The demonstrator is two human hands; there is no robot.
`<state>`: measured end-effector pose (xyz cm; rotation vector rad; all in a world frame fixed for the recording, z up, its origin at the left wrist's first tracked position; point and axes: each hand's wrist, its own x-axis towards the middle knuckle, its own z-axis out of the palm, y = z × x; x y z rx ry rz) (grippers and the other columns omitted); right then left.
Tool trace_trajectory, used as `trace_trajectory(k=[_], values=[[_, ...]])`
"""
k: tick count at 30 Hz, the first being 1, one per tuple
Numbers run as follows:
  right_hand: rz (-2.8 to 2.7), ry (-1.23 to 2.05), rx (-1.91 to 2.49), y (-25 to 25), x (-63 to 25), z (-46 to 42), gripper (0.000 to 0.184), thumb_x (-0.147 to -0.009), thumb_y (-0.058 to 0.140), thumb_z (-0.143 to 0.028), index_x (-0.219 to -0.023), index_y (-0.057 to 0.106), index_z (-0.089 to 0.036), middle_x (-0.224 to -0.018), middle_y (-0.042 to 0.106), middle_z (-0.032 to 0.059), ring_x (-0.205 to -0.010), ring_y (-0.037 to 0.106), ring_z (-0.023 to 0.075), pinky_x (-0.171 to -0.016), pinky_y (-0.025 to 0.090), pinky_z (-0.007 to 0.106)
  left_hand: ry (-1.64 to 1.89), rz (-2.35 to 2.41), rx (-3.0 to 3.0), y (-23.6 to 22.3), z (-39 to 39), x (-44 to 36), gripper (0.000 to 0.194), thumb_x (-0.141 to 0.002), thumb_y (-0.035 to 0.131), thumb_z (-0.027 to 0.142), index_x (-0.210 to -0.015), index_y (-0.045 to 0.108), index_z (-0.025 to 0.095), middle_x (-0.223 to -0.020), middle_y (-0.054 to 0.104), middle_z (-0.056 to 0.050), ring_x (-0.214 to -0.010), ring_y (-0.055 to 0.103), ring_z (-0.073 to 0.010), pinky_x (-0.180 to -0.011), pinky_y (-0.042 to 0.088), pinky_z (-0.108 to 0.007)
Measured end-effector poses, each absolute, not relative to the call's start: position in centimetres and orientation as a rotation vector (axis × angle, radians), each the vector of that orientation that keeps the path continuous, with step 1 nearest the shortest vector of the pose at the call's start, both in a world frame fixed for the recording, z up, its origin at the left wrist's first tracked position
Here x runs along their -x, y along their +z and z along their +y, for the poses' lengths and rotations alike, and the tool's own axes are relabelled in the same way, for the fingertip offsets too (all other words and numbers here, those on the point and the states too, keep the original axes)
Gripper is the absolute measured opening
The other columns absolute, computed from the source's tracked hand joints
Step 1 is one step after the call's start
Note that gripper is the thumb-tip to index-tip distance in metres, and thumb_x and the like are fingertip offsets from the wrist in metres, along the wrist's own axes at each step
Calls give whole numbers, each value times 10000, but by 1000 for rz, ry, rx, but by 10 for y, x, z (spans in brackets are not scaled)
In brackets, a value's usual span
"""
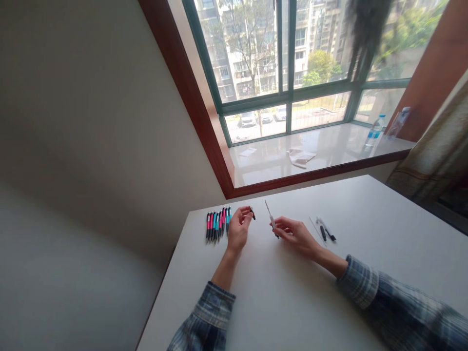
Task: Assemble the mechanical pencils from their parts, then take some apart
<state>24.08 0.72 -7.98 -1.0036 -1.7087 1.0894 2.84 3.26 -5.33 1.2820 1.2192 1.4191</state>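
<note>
My left hand (239, 229) is closed, pinching a small black pen part (252, 213) between thumb and fingertips above the table. To its right, my right hand (292, 231) grips a white pen barrel (272, 222) with a dark lower end. A thin refill (266, 206) sticks out of the barrel's top, pointing up and away. Just left of my left hand lies a row of several pens (216, 225) in pink and teal with black grips. Beyond my right wrist are loose pen parts: a black grip (323, 233), a black piece with a clip (331, 236) and a thin refill (315, 226).
The white table (285, 302) has its far edge below a window sill (274, 168). A cloth (300, 157) and a paper (247, 152) lie on the sill, with a water bottle (375, 131) at its right end. A curtain (431, 151) hangs at the right.
</note>
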Motion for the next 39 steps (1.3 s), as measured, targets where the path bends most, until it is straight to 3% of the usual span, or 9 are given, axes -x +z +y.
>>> trace_trajectory(k=[4,8,39], values=[[-1768,1141,966,-79,-235,1,273,-948,619,-432,-1064,745,-219,-804,713,32,-739,643,189,-680,511,284,1492,962,-734,-45,30,-24,347,-749,858,340,-1016,665,233,-996,704,-4,-795,621,-99,-752,466,-246],[-1800,1166,956,-77,-234,-2,280,-940,626,-435,-1063,756,-220,-781,689,27,-711,611,186,-657,482,283,1497,810,-541,-39,26,-22,379,-709,901,301,-995,663,229,-1007,708,5,-806,638,-88,-735,477,-234],[-1811,1212,955,-77,-233,-3,282,-959,617,-435,-1036,739,-192,-807,668,32,-717,574,173,-668,458,279,1430,826,-666,-30,19,-26,378,-713,905,292,-1029,709,229,-987,674,11,-780,591,-75,-732,457,-218]])
